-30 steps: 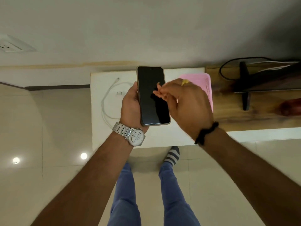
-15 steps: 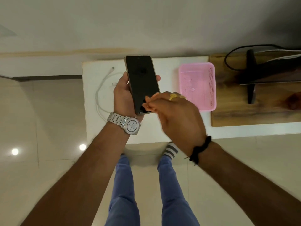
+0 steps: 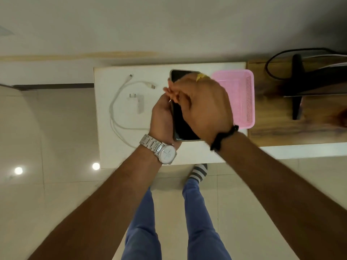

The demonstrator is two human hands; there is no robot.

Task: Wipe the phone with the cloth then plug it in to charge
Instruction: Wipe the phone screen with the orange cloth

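The phone [image 3: 183,126] was a slim slab with a glossy black screen, unlit, and a pale metallic edge, held screen-up above the white desk [image 3: 120,147] between the charging gear and the pink basket [image 3: 242,94]. The left hand [image 3: 162,117] had its grip closed around the phone's left edge and back, a steel watch [image 3: 163,150] on the wrist. The right hand [image 3: 204,106], wearing a yellow ring and a black wristband, lay across the upper part of the screen with its fingers drawn together; whether the cloth was pinched in that grip could not be told, since the hand was blurred and nothing of a cloth showed clearly. On the desk to the left lay a white cable [image 3: 120,102] in a loose loop, its two plugs free, and a white charger [image 3: 138,102] with its two pins, apart from the cable ends. A wooden board [image 3: 272,126] with a dark stand sat to the right of the basket. Compared with half a second earlier, the right hand had travelled from the phone's lower end up to its top half, now hiding much of the screen, while the left hand's hold on the phone was unchanged. The charger, earlier hidden behind the left hand, was now in plain sight.
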